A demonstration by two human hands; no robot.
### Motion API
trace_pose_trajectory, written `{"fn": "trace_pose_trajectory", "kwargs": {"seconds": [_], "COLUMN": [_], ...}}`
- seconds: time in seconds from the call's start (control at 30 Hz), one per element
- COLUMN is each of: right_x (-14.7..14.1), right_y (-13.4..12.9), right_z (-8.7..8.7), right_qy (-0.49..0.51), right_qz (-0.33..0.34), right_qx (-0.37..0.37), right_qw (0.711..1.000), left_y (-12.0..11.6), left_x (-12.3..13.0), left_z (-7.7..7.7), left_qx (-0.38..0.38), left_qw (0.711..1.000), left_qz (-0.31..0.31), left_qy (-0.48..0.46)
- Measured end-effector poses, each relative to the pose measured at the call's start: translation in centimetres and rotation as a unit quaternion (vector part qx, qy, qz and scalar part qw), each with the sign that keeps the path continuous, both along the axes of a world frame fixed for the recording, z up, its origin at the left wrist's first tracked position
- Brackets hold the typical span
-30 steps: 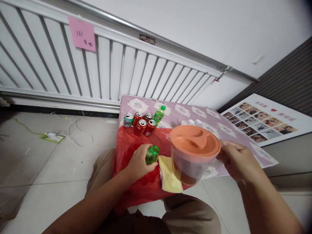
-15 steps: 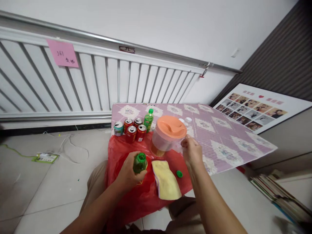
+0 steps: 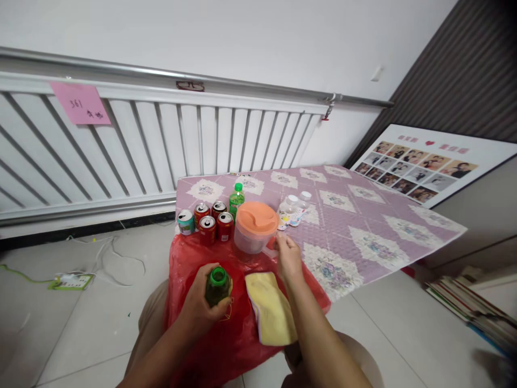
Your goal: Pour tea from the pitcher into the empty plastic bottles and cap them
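My left hand (image 3: 202, 296) is wrapped round an uncapped green bottle (image 3: 218, 285), upright over the red plastic sheet (image 3: 181, 264). The fingers of my right hand (image 3: 287, 253) are closed at the handle of a clear pitcher (image 3: 250, 240) with an orange lid (image 3: 257, 217). The pitcher appears to stand on the back part of the red sheet. A folded yellow cloth (image 3: 271, 312) lies between my forearms. Several opened cans, one of them a teal can (image 3: 186, 222), stand left of the pitcher. A green-capped bottle (image 3: 237, 199) is behind them.
Two clear bottles with white caps (image 3: 291, 207) stand right of the pitcher on the floral tablecloth (image 3: 335, 237). A white radiator (image 3: 210, 134) lines the wall behind. A framed photo board (image 3: 428, 161) leans at the right, and cables with a power strip (image 3: 72, 281) lie on the floor.
The pitcher has moved left and closer to the cans, with my right hand at its handle. The green cap on the sheet is now out of sight. The camera view has shifted slightly.
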State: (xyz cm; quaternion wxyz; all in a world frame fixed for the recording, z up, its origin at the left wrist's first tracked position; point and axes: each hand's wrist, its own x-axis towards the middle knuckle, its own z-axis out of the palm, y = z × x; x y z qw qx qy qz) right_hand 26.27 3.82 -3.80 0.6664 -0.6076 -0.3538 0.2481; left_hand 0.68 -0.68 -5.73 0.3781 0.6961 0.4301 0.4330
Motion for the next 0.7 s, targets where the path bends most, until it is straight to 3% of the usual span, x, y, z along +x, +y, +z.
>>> {"fn": "trace_pose_trajectory", "kwargs": {"seconds": [0.13, 0.33, 0.5, 0.7], "right_x": [2.5, 7.1, 7.1, 6.2], "right_y": [-1.7, -7.2, -11.2, -13.1], "right_z": [0.1, -2.8, -5.6, -7.7], "right_qy": [-0.035, -0.081, -0.136, -0.233], "right_qz": [0.020, -0.086, -0.071, -0.033], "right_qx": [-0.033, -0.105, -0.169, -0.223], "right_qw": [0.999, 0.987, 0.974, 0.946], "left_y": [0.1, 0.2, -0.2, -0.4], "left_x": [0.0, 0.0, 0.2, 0.6], "left_z": [-0.5, -0.7, 0.8, 1.6], "left_qx": [0.023, 0.055, 0.050, 0.064], "left_qw": [1.000, 0.998, 0.996, 0.994], "left_qz": [0.010, 0.021, 0.034, 0.039], "left_qy": [0.010, 0.038, 0.066, 0.075]}}
